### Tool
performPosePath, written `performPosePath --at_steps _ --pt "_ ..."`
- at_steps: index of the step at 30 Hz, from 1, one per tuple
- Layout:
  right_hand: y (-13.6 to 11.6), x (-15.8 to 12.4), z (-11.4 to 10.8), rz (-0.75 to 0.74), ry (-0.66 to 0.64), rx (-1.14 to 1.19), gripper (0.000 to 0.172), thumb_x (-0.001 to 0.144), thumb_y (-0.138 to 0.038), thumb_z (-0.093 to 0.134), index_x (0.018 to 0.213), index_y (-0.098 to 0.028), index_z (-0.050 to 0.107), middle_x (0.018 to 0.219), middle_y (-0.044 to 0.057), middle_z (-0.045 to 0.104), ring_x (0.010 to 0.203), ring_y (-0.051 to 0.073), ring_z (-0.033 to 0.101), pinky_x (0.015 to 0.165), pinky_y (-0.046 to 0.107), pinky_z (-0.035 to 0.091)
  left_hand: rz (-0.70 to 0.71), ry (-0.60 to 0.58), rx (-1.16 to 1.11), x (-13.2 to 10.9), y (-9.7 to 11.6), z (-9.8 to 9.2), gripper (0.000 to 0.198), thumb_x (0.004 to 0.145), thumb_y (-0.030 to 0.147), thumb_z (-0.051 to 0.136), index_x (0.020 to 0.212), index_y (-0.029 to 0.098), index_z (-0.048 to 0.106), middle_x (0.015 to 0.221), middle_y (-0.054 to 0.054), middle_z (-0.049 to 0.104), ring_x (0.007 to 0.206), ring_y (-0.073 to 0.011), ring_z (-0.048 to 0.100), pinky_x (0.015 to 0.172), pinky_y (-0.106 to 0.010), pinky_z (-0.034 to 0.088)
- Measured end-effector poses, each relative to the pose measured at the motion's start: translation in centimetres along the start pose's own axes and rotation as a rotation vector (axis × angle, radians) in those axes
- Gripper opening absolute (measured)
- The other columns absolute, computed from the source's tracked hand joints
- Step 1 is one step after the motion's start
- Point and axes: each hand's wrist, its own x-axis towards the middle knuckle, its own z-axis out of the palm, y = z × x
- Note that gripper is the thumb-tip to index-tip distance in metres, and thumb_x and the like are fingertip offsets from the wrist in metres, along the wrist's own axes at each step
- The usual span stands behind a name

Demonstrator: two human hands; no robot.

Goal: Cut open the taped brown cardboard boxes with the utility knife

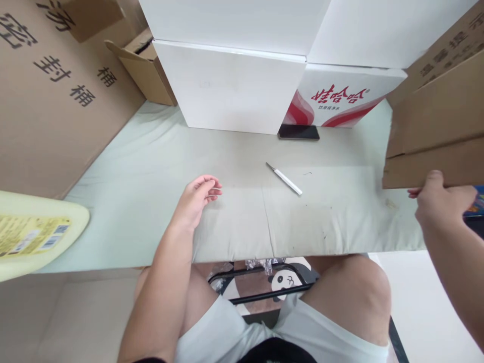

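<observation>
My left hand (pixel 200 194) is above the pale cloth-covered table (pixel 234 222), its fingers loosely bent with gaps between them and nothing visible in it. To its right lies a slim white-handled tool with a thin dark tip (pixel 285 179), which looks like a craft knife. At the right edge, my right hand (pixel 440 199) grips the lower edge of a brown cardboard box (pixel 438 156). Its thumb presses on the board's face, and some fingers are hidden behind it. What the box holds, if anything, cannot be seen.
White boxes (pixel 230 88) stand stacked at the back, beside a red-printed carton (pixel 336 98). A black phone (pixel 298 132) lies before them. Large printed cardboard (pixel 45 116) and a small open box (pixel 149 75) occupy the left, near a pale yellow bottle (pixel 45 232). Something blue (pixel 477 201) shows beyond my right hand.
</observation>
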Motion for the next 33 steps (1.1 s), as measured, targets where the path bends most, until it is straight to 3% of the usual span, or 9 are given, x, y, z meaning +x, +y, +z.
performPosePath --at_steps 4,7,10,13,16,19,23,30,33 --pt "-3.8 3.0 3.7 0.066 0.019 -0.108 0.021 0.089 -0.023 0.074 0.095 -0.003 0.071 0.084 0.036 0.072 0.073 0.035 0.078 0.049 0.041 0.047 0.034 0.020 0.043 0.2 -0.2 -0.1 0.026 0.062 0.041 0.076 0.071 0.020 0.064 0.068 0.001 0.063 0.066 -0.0153 0.063 0.068 -0.028 0.049" --pt "-7.9 5.6 6.1 0.021 0.000 -0.176 0.030 0.095 -0.017 0.066 0.116 0.003 0.070 0.101 0.039 0.072 0.086 0.031 0.079 0.057 0.039 0.047 0.077 0.047 0.058 0.4 -0.4 -0.2 0.031 0.067 0.040 0.073 0.055 0.022 0.049 0.054 0.004 0.045 0.057 -0.0130 0.053 0.064 -0.027 0.045" --pt "-10.7 6.9 7.4 0.021 -0.179 -0.209 0.044 0.094 -0.007 0.064 0.136 0.004 0.060 0.110 0.036 0.071 0.069 0.015 0.072 0.059 0.035 0.045 0.105 0.055 0.056 0.6 -0.5 -0.5 0.037 0.072 0.039 0.070 0.053 0.023 0.042 0.051 0.006 0.036 0.053 -0.0123 0.047 0.059 -0.027 0.041" --pt "-11.7 5.6 7.5 -0.020 -0.370 -0.294 0.033 0.088 -0.004 0.067 0.121 0.001 0.070 0.091 0.023 0.073 0.055 0.008 0.057 0.062 0.037 0.043 0.128 0.061 0.038 0.5 -0.2 -1.1 0.036 0.075 0.040 0.069 0.055 0.024 0.044 0.053 0.005 0.036 0.054 -0.0129 0.045 0.059 -0.028 0.040" --pt "-12.5 2.2 7.2 -0.177 -0.495 -0.400 0.011 0.080 -0.001 0.071 0.082 -0.012 0.073 0.072 0.009 0.068 0.056 0.008 0.045 0.070 0.040 0.040 0.157 0.078 -0.010 0.1 0.3 -2.2 0.034 0.077 0.040 0.068 0.057 0.024 0.047 0.055 0.004 0.038 0.055 -0.0142 0.044 0.059 -0.029 0.041" --pt "-14.6 -2.2 7.9 -0.370 -0.635 -0.422 0.021 0.077 -0.001 0.072 0.068 -0.019 0.065 0.065 0.004 0.063 0.060 0.012 0.047 0.075 0.039 0.039 0.197 0.085 -0.076 -0.4 0.9 -3.3 0.032 0.079 0.040 0.067 0.057 0.024 0.050 0.056 0.003 0.037 0.055 -0.0146 0.042 0.059 -0.030 0.042" --pt "-19.6 -9.1 10.3 -0.687 -0.836 -0.354 0.013 0.083 -0.007 0.068 0.084 -0.020 0.072 0.082 0.008 0.072 0.073 0.019 0.060 0.080 0.037 0.043 0.238 0.117 -0.158 -1.1 1.7 -4.7 0.030 0.078 0.041 0.066 0.059 0.023 0.052 0.056 0.003 0.037 0.055 -0.0140 0.042 0.060 -0.030 0.042" --pt "-31.6 -23.1 16.9 -1.337 -1.118 -0.097 0.030 0.086 -0.012 0.062 0.113 -0.020 0.073 0.122 0.010 0.071 0.089 0.022 0.068 0.088 0.037 0.052 0.248 0.176 -0.250 -2.0 2.4 -7.1 0.031 0.080 0.043 0.063 0.061 0.023 0.049 0.055 0.004 0.037 0.057 -0.0144 0.046 0.062 -0.030 0.043" --pt "-37.7 -28.0 20.2 -1.379 -1.113 -0.030 0.037 0.084 -0.005 0.061 0.119 -0.015 0.069 0.139 0.012 0.060 0.106 0.022 0.069 0.104 0.040 0.051 0.291 0.190 -0.273 -2.1 2.4 -8.3 0.033 0.081 0.043 0.063 0.061 0.023 0.047 0.057 0.004 0.037 0.057 -0.0136 0.044 0.062 -0.031 0.043"
